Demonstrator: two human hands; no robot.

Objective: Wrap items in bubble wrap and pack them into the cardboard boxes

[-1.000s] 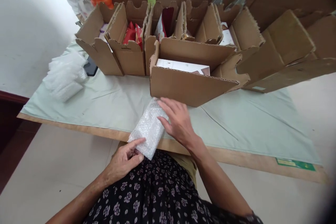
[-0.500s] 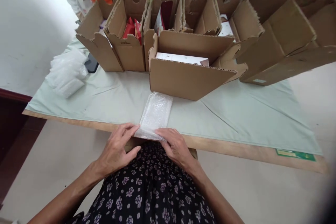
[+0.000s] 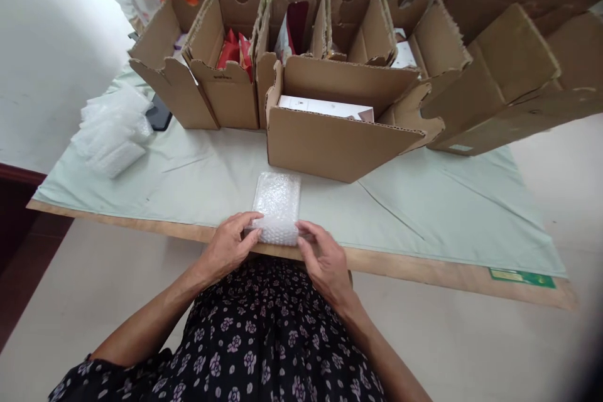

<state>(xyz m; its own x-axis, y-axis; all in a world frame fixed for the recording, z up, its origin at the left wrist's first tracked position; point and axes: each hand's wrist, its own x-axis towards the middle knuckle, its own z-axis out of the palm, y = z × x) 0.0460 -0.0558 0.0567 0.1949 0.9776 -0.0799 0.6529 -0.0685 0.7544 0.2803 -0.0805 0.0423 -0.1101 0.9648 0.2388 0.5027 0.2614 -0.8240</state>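
Left hand [image 3: 228,244] and right hand [image 3: 328,260] are touching clear rectangular bubble wrap [image 3: 277,198], lower centre; can't tell if fingers are clamping. Slack hold risks fold springing open.

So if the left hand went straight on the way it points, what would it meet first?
Likely the clear, rectangular bubble-wrap packet, whose side the left hand seems to touch.

White wall [image 3: 32,88] at left, brightly lit; pale floor [image 3: 471,345] near; wooden table [image 3: 414,266] under pale green cloth [image 3: 471,213].
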